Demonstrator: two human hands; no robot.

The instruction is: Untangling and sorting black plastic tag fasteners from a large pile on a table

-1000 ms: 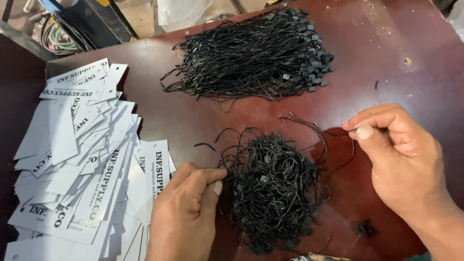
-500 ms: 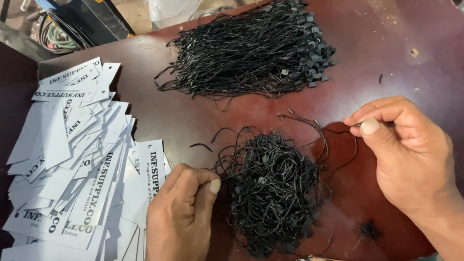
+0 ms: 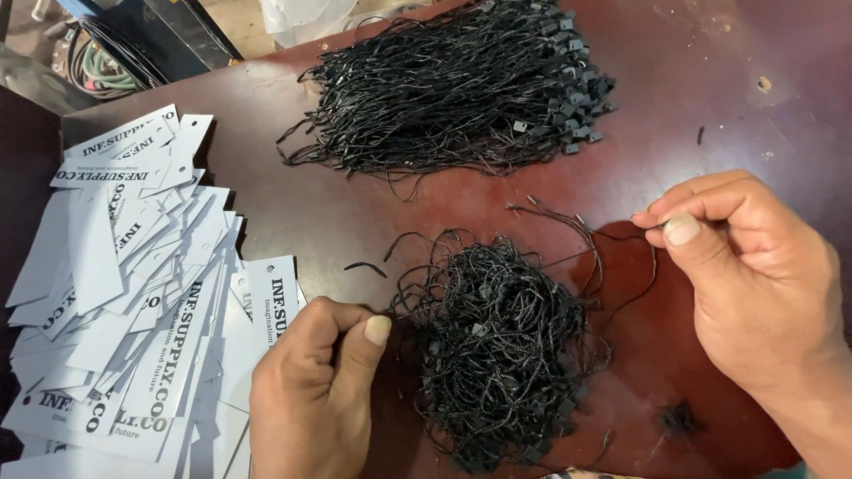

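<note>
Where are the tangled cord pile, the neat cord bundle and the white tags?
tangled cord pile (image 3: 497,355), head view, centre of the tangle.
neat cord bundle (image 3: 453,84), head view, middle of the laid-out strands.
white tags (image 3: 133,293), head view, middle of the spread heap.

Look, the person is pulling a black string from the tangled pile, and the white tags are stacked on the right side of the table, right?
Not quite. The head view shows the white tags on the left side of the table, not the right. The rest holds: the right hand and left hand pinch a black string from the tangled pile.
</note>
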